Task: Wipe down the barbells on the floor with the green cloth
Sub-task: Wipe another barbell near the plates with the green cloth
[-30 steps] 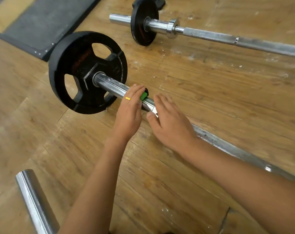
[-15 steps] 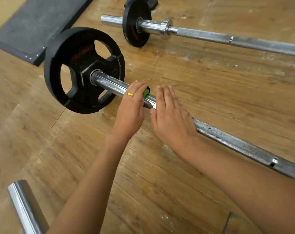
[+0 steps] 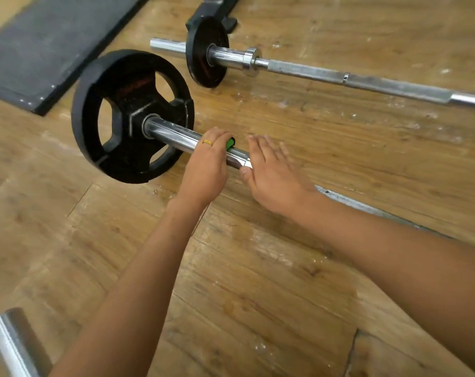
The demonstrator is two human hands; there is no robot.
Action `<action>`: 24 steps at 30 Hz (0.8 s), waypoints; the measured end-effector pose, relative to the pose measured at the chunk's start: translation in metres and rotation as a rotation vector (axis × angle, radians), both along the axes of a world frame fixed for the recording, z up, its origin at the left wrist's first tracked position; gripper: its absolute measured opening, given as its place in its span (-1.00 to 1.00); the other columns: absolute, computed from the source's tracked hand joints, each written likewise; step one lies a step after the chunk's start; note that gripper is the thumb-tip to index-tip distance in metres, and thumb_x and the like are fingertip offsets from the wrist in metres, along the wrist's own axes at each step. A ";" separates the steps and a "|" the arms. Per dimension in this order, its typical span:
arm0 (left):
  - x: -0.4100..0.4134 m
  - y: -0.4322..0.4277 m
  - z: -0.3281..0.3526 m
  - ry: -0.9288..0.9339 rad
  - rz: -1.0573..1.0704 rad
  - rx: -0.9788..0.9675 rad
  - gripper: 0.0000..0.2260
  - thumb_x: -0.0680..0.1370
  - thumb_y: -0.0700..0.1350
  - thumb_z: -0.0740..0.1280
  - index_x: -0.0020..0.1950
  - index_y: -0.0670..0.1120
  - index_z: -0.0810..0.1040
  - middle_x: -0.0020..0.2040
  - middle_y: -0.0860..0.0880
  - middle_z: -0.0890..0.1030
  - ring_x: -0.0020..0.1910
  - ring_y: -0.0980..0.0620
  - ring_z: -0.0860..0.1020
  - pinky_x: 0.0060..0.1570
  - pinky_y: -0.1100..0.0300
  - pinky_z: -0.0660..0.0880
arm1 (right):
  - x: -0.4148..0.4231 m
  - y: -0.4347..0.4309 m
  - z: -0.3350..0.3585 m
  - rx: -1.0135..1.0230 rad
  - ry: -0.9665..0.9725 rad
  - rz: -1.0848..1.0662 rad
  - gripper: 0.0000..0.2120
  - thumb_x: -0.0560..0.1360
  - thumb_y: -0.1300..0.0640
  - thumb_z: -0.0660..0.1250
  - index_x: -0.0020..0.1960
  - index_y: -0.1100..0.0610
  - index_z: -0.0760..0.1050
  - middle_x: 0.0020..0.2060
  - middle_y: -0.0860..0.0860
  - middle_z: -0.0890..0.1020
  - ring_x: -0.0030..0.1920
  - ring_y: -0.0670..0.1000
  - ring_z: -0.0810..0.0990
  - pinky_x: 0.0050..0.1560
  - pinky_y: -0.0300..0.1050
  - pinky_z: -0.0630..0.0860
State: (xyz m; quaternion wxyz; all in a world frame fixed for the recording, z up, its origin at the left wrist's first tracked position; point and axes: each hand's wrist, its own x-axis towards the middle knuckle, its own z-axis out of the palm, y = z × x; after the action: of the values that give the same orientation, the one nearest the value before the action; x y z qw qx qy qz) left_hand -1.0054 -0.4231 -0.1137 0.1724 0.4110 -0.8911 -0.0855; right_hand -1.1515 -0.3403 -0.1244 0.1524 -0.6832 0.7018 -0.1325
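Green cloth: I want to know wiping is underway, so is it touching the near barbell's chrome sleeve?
Touching. The head view shows the left hand pressing the green cloth against the chrome sleeve, with no gap visible between them.

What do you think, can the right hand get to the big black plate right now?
Probably not straight along the shiny sleeve: the left hand, gripping the green cloth on it, sits between the right hand and the big black plate. Going round over the floor looks possible.

Second barbell (image 3: pixel 339 76) behind nearer barbell (image 3: pixel 173 134)
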 end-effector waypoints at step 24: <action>-0.012 0.005 -0.012 0.057 0.017 -0.056 -0.59 0.63 -0.35 0.16 0.49 -0.24 0.41 0.46 -0.18 0.46 0.55 -0.13 0.28 0.56 0.15 0.14 | -0.022 -0.012 -0.012 -0.065 -0.070 0.028 -0.35 0.67 -0.16 -0.15 0.63 0.19 -0.10 0.61 0.13 0.08 0.62 0.06 0.00 0.57 -0.03 -0.05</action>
State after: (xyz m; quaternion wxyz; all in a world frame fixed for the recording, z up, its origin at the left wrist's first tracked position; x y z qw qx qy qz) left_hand -1.0171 -0.4184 -0.1258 0.2098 0.4109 -0.8844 -0.0707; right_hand -1.1736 -0.3524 -0.1360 0.1563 -0.6924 0.6818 -0.1768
